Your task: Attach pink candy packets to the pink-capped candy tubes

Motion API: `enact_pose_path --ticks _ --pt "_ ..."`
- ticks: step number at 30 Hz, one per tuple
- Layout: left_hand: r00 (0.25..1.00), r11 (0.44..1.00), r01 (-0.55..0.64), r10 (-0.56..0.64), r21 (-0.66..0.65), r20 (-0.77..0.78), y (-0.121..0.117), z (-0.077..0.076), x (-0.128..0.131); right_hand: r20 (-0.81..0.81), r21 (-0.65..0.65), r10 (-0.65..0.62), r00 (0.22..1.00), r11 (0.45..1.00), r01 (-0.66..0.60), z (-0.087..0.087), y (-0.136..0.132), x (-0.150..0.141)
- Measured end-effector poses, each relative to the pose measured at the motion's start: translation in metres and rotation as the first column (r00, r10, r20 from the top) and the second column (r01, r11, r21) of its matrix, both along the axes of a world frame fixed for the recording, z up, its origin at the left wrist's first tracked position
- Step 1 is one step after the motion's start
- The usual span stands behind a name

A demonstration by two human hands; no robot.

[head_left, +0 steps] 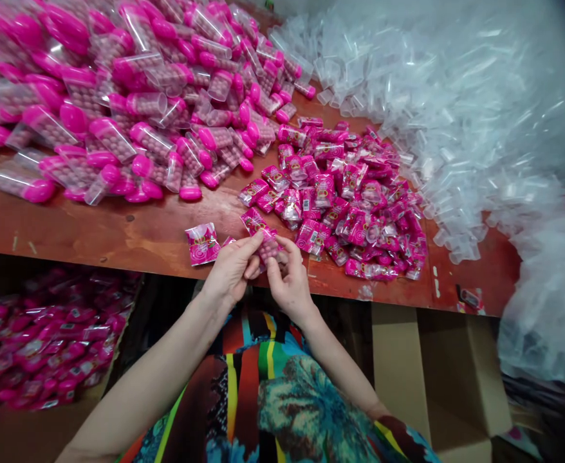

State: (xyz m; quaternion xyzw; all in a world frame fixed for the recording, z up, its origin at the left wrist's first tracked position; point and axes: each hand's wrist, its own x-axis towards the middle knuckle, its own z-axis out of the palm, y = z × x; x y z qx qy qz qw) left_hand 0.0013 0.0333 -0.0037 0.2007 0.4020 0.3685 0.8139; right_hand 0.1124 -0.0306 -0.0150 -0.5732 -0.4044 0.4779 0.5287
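Note:
Between my two hands, at the table's front edge, is a small pink printed packet (266,249) with pale pink beads showing through its clear part. My left hand (229,267) pinches it from the left, thumb on top. The fingers of my right hand (289,276) are closed on its right side. A flat pink packet (203,244) lies just left of my left hand. Beyond my hands and to the right spreads a heap of similar pink packets (354,209). Farther left lies a large pile of clear tubes with pink caps (157,103), filled with pale pink beads.
A big mound of clear plastic tubes (456,109) covers the table's right side. The reddish-brown table (152,228) ends close to my body. Below it, a box at left holds pink bottle-like packs (51,341); an open cardboard box (398,360) stands at right.

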Motion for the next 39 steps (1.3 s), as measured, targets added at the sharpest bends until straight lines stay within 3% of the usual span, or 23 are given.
enact_pose_path --ticks 7,9,12,16,18,20,24,29,34,39 --pt "0.998 0.998 0.064 -0.064 0.023 0.003 -0.005 0.006 -0.001 -0.284 -0.058 0.042 0.958 0.996 -0.061 -0.004 -0.001 0.001" --pt "0.996 0.995 0.093 -0.093 0.041 0.002 -0.005 0.01 -0.002 -0.222 -0.052 0.024 0.975 0.998 -0.036 -0.001 -0.002 0.002" --pt "0.992 0.991 0.128 -0.128 0.031 0.005 -0.004 0.012 -0.003 0.002 -0.005 0.018 1.0 1.0 -0.018 0.008 -0.004 0.006" --pt "0.996 0.997 0.079 -0.078 -0.002 0.037 -0.002 0.009 -0.001 0.14 0.028 0.099 0.985 0.994 -0.104 0.017 -0.003 0.009" --pt "0.997 0.998 0.054 -0.053 -0.014 0.059 -0.003 0.007 0.0 0.079 0.016 0.116 0.99 0.993 -0.117 0.015 -0.003 0.008" --pt "0.995 0.997 0.08 -0.078 -0.018 0.067 -0.004 0.007 -0.001 -0.086 -0.012 0.107 0.99 0.994 -0.109 0.01 -0.003 0.006" --pt "0.984 0.984 0.178 -0.179 0.03 0.02 -0.01 0.008 -0.005 -0.393 -0.063 0.075 0.917 0.992 -0.108 0.0 -0.002 0.005" --pt "0.974 0.974 0.211 -0.203 0.083 -0.097 -0.018 0.006 -0.005 -0.416 -0.053 0.096 0.904 0.99 -0.13 -0.002 0.001 0.011" --pt "0.949 0.937 0.313 -0.301 0.156 -0.093 -0.022 0.005 -0.008 -0.488 0.017 0.191 0.852 0.978 -0.21 -0.012 0.002 0.019" --pt "0.905 0.891 0.425 -0.419 0.16 -0.071 -0.022 0.004 -0.011 -0.522 -0.048 0.161 0.838 0.975 -0.217 -0.023 -0.003 0.02"
